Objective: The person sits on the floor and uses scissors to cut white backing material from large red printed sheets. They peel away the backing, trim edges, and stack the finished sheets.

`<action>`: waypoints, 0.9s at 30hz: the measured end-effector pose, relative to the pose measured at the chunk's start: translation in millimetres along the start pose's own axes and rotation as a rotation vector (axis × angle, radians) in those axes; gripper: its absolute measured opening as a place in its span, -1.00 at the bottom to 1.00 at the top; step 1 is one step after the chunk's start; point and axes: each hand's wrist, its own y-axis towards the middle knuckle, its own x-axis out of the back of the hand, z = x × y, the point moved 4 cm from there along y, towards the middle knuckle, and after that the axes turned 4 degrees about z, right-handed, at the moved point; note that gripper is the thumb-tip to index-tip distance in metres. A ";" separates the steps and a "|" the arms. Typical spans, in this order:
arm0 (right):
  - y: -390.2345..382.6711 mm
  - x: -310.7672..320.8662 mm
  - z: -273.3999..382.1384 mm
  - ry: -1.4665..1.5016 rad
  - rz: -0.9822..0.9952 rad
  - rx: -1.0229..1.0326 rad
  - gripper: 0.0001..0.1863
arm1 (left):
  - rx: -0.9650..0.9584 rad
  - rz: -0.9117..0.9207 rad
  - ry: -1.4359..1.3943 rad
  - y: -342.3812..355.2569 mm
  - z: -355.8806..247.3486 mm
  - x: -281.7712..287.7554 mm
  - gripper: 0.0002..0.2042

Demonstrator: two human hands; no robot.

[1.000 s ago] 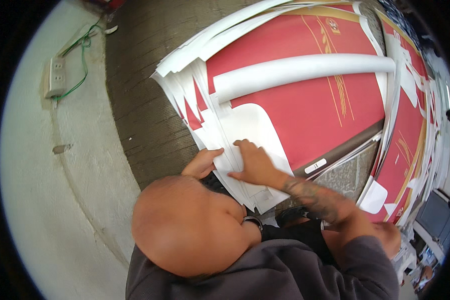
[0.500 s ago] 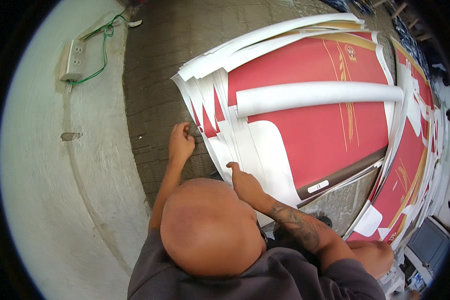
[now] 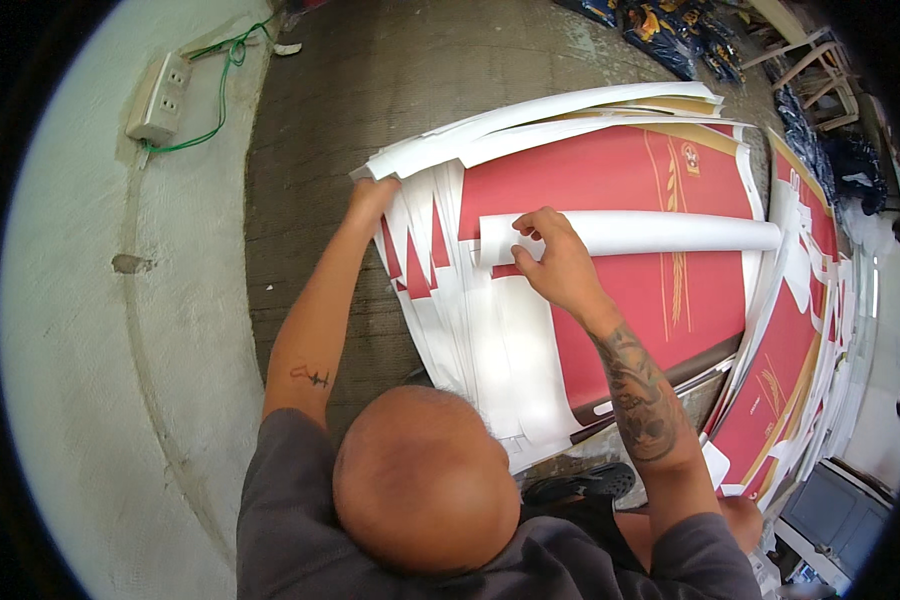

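A stack of large printed sheets (image 3: 610,310), red with gold, white and dark brown areas, lies on the floor. Across it rests a rolled white sheet (image 3: 660,232). My left hand (image 3: 373,197) reaches to the stack's far left corner and touches the edge of a folded-over white sheet (image 3: 420,153); its fingertips are hidden there. Over the left end of the roll is my right hand (image 3: 560,262), palm down, with thumb and fingers curved and apart. Whether it touches the roll I cannot tell.
More red and white printed sheets (image 3: 790,370) overlap at the right. On the left wall (image 3: 90,400) is a white power outlet (image 3: 160,98) with a green cord. Dark blue plastic-wrapped bundles (image 3: 670,40) and a wooden frame (image 3: 815,75) stand at the far right.
My left hand has moved forward to the stack's far left corner. My right hand has gone from the near edge forward and right, over the roll. The whole view has shifted slightly.
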 end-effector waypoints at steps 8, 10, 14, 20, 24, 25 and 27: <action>14.2 51.6 -23.7 -0.120 -0.159 -0.006 -0.47 | -0.365 0.154 0.220 -35.8 -77.4 4.9 -0.79; 19.0 66.3 -15.2 -0.177 -0.270 0.073 -0.30 | -0.861 0.336 0.227 -85.8 -91.7 -16.0 -0.98; 26.6 73.1 0.6 -0.550 -0.073 0.255 -0.07 | -0.793 0.683 -0.088 -165.2 -73.8 -75.2 -0.86; 4.9 58.9 -14.2 -0.610 0.301 0.488 -0.48 | -1.010 0.782 0.200 -240.2 -55.2 -100.3 -0.74; -27.6 60.1 -26.2 -0.548 0.274 0.512 -0.59 | -0.912 0.600 -0.016 -192.9 -23.3 -42.8 -0.67; -35.5 62.2 -27.2 -0.552 0.247 0.504 -0.59 | -0.834 0.414 0.148 -176.1 -6.7 -23.7 -0.73; -52.2 63.2 -26.6 -0.540 0.259 0.492 -0.59 | -0.266 0.159 0.400 -145.8 42.2 3.3 -0.71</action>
